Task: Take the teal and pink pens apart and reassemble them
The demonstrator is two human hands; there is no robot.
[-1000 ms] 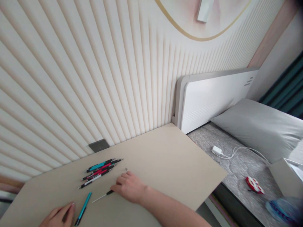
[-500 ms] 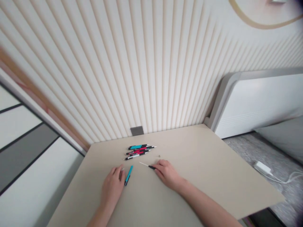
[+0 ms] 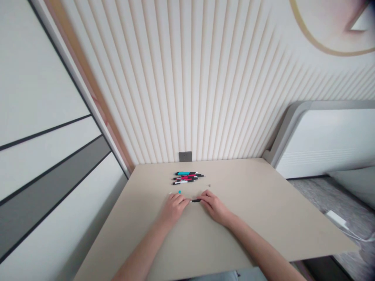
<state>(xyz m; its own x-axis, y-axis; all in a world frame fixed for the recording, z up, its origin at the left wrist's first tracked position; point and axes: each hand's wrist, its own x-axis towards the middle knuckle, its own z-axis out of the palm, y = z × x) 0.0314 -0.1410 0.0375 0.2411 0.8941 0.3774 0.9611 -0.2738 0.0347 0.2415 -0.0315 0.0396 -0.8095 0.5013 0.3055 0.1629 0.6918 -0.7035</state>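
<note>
Over the middle of the table, my left hand (image 3: 175, 207) pinches the thin white end of a pen refill, most of it hidden by the fingers. From the other side my right hand (image 3: 215, 206) grips the black front section of the pen (image 3: 196, 200) that the refill sticks out of. One end of a blue pen barrel (image 3: 179, 191) peeks out beyond my left hand, which covers the rest. A small metallic piece (image 3: 209, 185) lies just past my right fingers.
Several pens (image 3: 187, 178) in blue, red and white lie in a row behind my hands on the beige table (image 3: 249, 183). At the back stands a ribbed wall with a dark socket (image 3: 185, 156). A white cabinet borders the left; a bed with a charger (image 3: 336, 217) is right.
My left hand has moved right, over the blue barrel, and now takes the white refill end. My right hand still holds the black section. The camera view has shifted.
</note>
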